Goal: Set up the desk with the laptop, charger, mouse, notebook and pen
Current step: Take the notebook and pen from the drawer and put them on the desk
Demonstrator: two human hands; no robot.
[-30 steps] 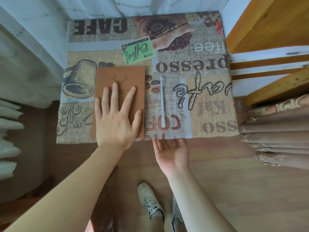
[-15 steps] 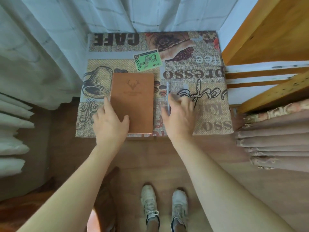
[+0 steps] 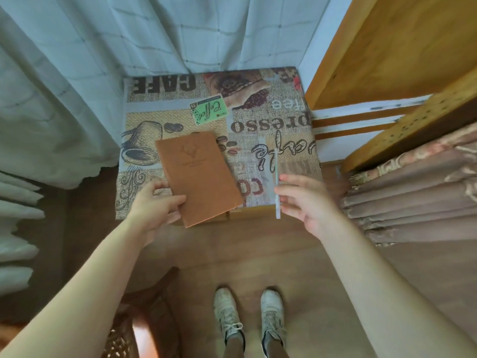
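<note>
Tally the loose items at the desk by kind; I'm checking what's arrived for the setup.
Notebook: 1, brown, gripped by the left hand
Pen: 1, white, pinched by the right hand
Laptop, charger, mouse: 0 in view
Total: 2

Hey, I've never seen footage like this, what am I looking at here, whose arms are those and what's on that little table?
No machine here: a person wears a camera on the head, looking down past both arms to their own shoes. The small table has a coffee-print cover. The left hand grips the lower left edge of a brown notebook, which sits tilted and overhangs the table's near edge. The right hand pinches a white pen between thumb and fingers. No laptop, charger or mouse shows.
</note>
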